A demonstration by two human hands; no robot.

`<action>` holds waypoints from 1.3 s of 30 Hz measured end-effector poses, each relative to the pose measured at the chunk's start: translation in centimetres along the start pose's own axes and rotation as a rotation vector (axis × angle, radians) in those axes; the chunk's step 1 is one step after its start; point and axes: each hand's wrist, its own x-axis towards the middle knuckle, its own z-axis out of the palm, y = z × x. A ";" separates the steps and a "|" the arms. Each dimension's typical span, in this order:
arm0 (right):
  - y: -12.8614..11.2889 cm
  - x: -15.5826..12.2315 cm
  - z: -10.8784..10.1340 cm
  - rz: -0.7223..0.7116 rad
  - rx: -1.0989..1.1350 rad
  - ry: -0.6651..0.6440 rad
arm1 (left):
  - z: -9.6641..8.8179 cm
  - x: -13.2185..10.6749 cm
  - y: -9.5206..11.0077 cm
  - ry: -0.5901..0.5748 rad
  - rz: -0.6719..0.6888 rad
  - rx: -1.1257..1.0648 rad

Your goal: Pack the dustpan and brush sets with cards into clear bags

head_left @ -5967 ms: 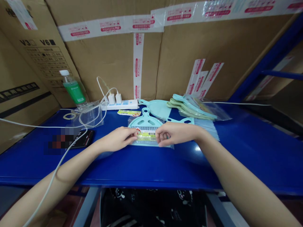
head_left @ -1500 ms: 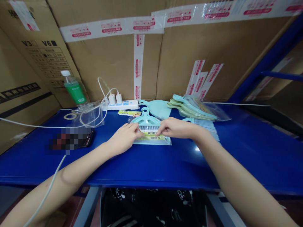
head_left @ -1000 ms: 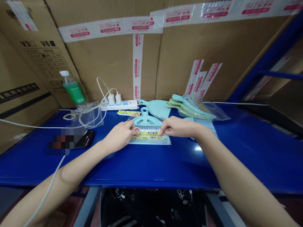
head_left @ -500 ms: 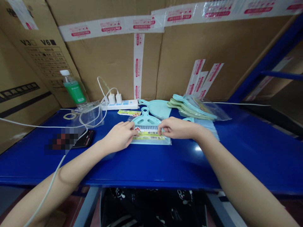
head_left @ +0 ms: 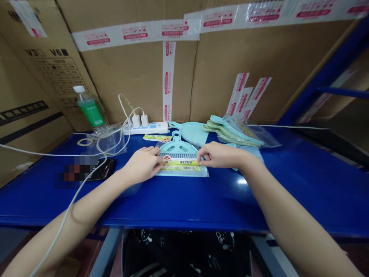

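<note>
label (head_left: 183,163) lies partly hidden by curled left hand (head_left: 144,164) and right hand (head_left: 216,155), whose grip i can't tell.

The light-blue dustpan-and-brush set (head_left: 177,145) lies flat on the surface (head_left: 184,204) inside a clear bag (head_left: 205,172), with a yellow label (head_left: 182,164) across it.

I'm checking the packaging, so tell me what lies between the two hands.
In the head view, the yellow label on the bagged dustpan set lies between left hand and right hand, with bristles along its far edge.
</note>
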 end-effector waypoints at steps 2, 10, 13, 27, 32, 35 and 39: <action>0.0 -0.1 0.0 0.022 0.004 -0.004 | 0.1 0.0 0.0 0.006 -0.012 0.010; -0.4 0.2 0.3 0.100 -0.013 -0.017 | 0.4 0.0 0.0 0.044 -0.069 0.051; -0.4 0.6 0.7 0.104 -0.036 -0.004 | 0.5 0.1 0.0 0.009 -0.096 0.075; -0.3 0.8 1.2 0.084 -0.064 -0.005 | 0.9 0.5 0.8 0.019 0.112 0.095; -0.3 1.0 1.3 0.079 -0.100 -0.019 | 0.7 0.9 1.3 -0.081 0.187 0.093; -0.5 1.0 1.3 0.079 -0.122 -0.026 | 0.4 1.1 1.4 -0.098 0.190 0.097; -1.2 0.6 1.3 0.110 -0.177 -0.010 | 0.5 1.2 1.4 -0.084 0.195 0.100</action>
